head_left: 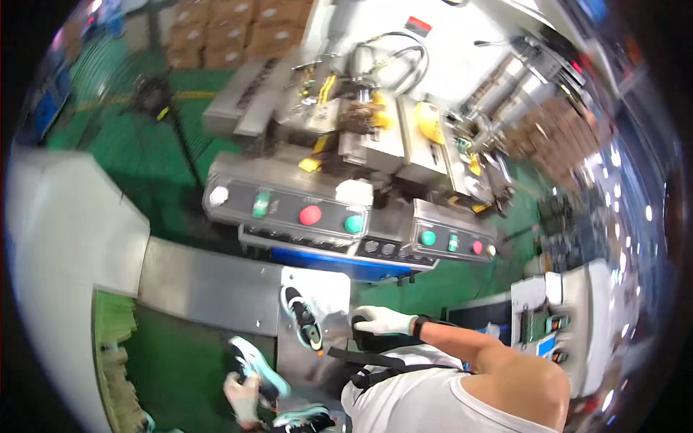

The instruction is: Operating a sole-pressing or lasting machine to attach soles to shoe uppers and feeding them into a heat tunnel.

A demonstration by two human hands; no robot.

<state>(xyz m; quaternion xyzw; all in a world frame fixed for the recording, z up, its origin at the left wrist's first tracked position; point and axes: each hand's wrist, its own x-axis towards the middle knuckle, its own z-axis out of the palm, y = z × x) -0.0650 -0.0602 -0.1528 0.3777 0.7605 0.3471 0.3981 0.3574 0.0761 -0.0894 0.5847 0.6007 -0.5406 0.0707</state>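
At the far left stands a white machine cover (68,209), with a stack of green pieces (115,321) below it and a floor fan (151,97) behind. A metal bench (206,281) runs rightward from the cover. Below its edge, the left hand (243,398), in a white glove, is closed on a dark shoe with a pale blue sole (261,368), which is tilted and blurred. Just right of that, at the lower edge of view, is another shoe (307,418), partly cut off. Farther up lies a black and white shoe (302,317), its upper part over a white sheet (333,289) and its lower end on the metal. Beyond the bench is a machine (375,144) with two button panels (289,209). Right of the sheet, the right hand (382,319), also gloved, has its fingers bent downward over something black (372,340); whether it grips that, I cannot tell. Stacked brown boxes (556,141) stand in the right background.
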